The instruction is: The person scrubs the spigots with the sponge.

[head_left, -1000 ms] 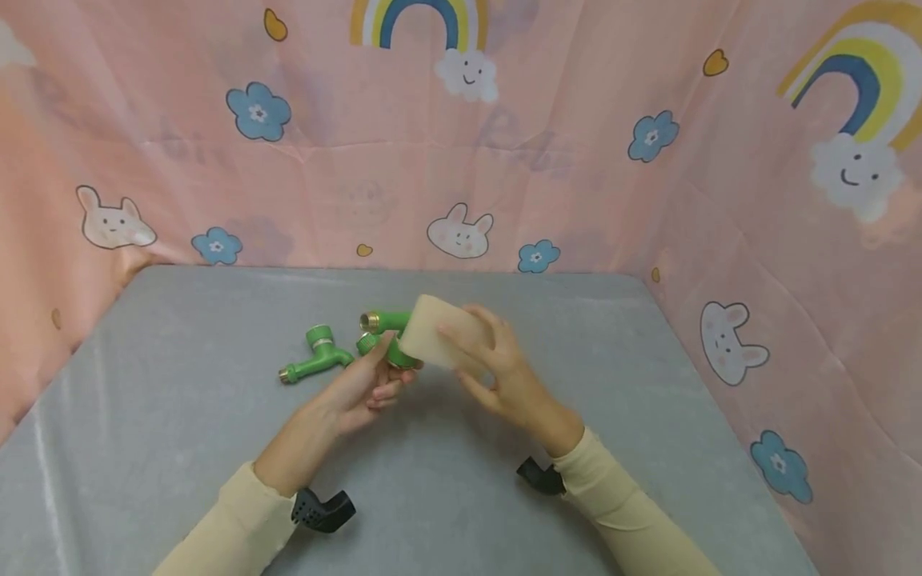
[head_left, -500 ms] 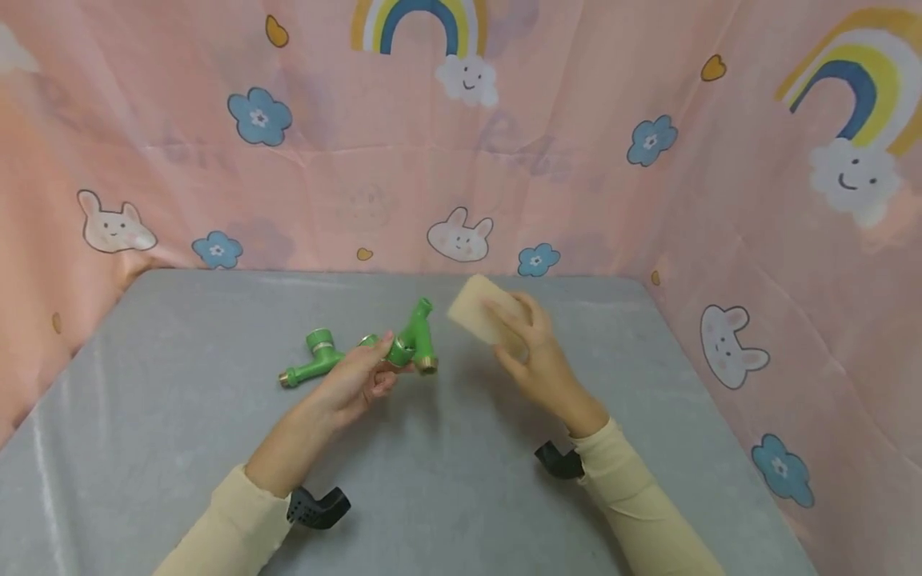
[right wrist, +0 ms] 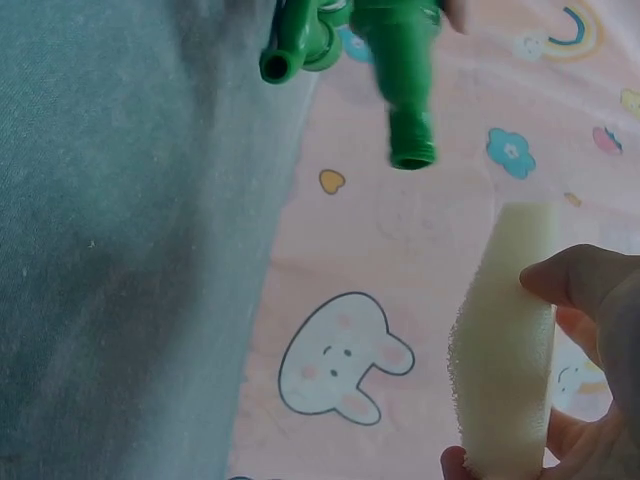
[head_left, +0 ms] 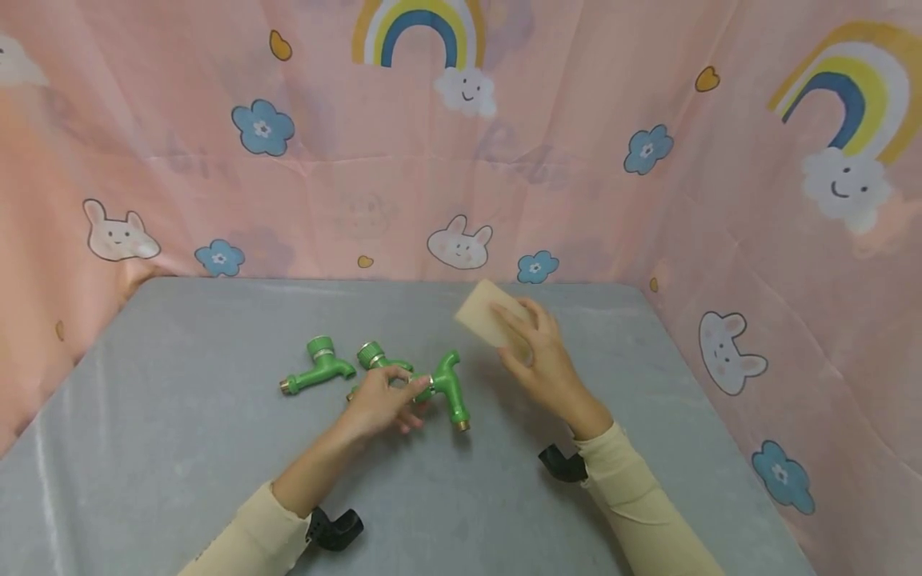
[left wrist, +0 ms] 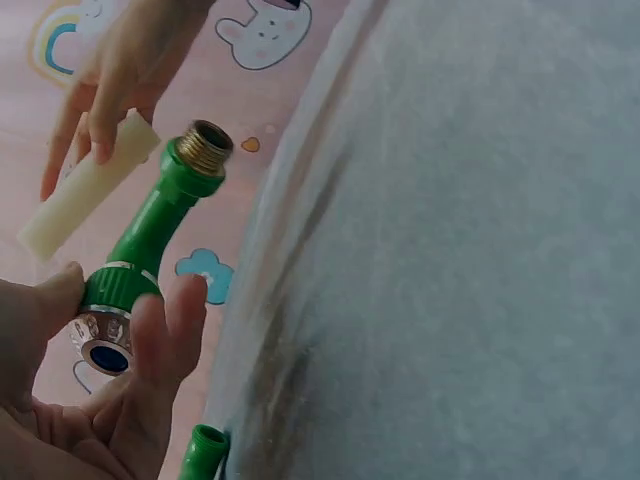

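My left hand pinches the knob of a green faucet above the grey table. Its spout points away from me and its brass threaded end towards me. In the left wrist view the held faucet shows its threads and its knob between thumb and fingers. My right hand grips a cream sponge between thumb and fingers, apart from the faucet, to its upper right. The right wrist view has the sponge edge-on, with the faucet's spout beyond it.
Two more green faucets lie on the grey table: one at the left, the other, a middle faucet, partly hidden behind my left hand. A pink printed curtain stands round the back and sides. Black camera mounts sit at both wrists.
The sponge has moved off the faucet to the right. My left hand has come right and towards me, turning the faucet's threaded end nearer. More of the middle faucet shows now.
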Demonstrator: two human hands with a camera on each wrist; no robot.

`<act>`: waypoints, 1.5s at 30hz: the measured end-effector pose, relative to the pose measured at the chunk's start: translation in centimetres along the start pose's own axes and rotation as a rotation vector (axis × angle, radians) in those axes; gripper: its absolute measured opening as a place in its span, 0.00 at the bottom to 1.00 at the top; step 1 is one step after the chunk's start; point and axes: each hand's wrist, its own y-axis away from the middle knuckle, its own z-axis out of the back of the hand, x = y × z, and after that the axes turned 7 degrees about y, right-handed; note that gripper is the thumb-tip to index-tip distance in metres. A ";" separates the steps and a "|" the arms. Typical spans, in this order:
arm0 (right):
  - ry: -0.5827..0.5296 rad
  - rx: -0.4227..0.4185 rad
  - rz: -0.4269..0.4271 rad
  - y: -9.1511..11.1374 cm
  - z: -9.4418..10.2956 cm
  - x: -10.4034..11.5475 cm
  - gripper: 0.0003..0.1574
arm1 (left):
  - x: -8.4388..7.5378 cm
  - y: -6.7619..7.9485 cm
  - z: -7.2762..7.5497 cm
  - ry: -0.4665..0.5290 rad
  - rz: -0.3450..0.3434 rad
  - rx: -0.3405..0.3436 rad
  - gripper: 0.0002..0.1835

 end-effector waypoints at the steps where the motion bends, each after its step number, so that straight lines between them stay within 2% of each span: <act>1: 0.001 0.001 0.000 0.0 0.0 0.0 0.37 | 0.1 0.0 -0.1 -0.041 0.001 -0.017 0.25; 3: 0.001 0.002 -0.002 -0.1 0.0 0.0 0.38 | 0.2 -0.1 -0.2 -0.106 0.000 -0.040 0.24; 6: 0.007 0.002 0.000 -0.3 0.0 0.1 0.38 | 0.4 -0.2 -0.2 -0.149 -0.001 -0.044 0.24; 13: 0.020 0.013 0.000 -0.5 -0.1 0.1 0.37 | 1.0 -0.4 -0.2 -0.152 -0.061 0.073 0.21; 22: 0.018 0.031 0.005 -0.9 -0.4 0.3 0.37 | 1.0 -0.4 0.8 -0.213 -0.116 0.102 0.21; 27: 0.013 0.033 0.002 -0.8 -0.4 0.3 0.37 | 0.5 -0.4 1.4 -0.258 -0.118 0.131 0.25; 32: 0.009 0.045 0.000 -0.5 -0.2 0.3 0.37 | -0.2 -0.2 2.3 -0.315 -0.155 0.113 0.25; 36: 0.007 0.049 -0.008 -0.3 -0.1 0.2 0.37 | -1.2 0.0 3.5 -0.313 -0.164 0.083 0.24; 41: 0.016 0.050 -0.009 -0.1 0.0 0.2 0.37 | -2.3 0.4 5.1 -0.326 -0.167 0.024 0.24; 45: 0.034 0.044 -0.002 -0.1 0.2 0.2 0.38 | -2.7 0.6 6.1 -0.379 -0.164 -0.028 0.25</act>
